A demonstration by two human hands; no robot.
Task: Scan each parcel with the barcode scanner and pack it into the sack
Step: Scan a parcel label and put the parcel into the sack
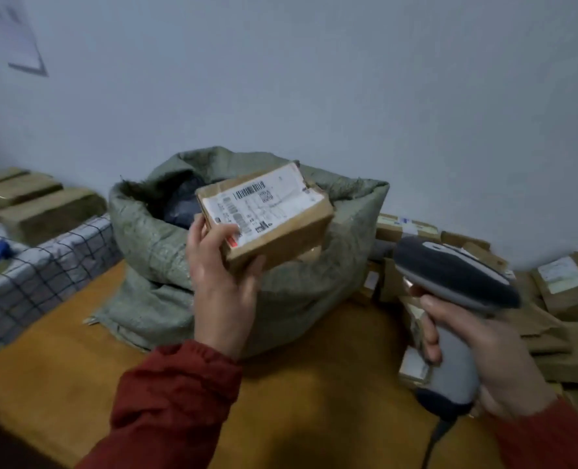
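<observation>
Your left hand (220, 282) grips parcel (274, 214) by near corner, thumb on label (264, 204), fingers curled beneath. Parcel held tilted, label up, in front of sack (152, 238) mouth. Your right hand (484, 350), right of sack, fingers wrapped round scanner (457, 286) handle, scanner head pointing toward sack. Sack open, dark item inside. More parcels (562, 289) heaped right of sack

Parcel label (260, 208) txt blurred; scanner cable (431, 445) cropped btm.
</observation>
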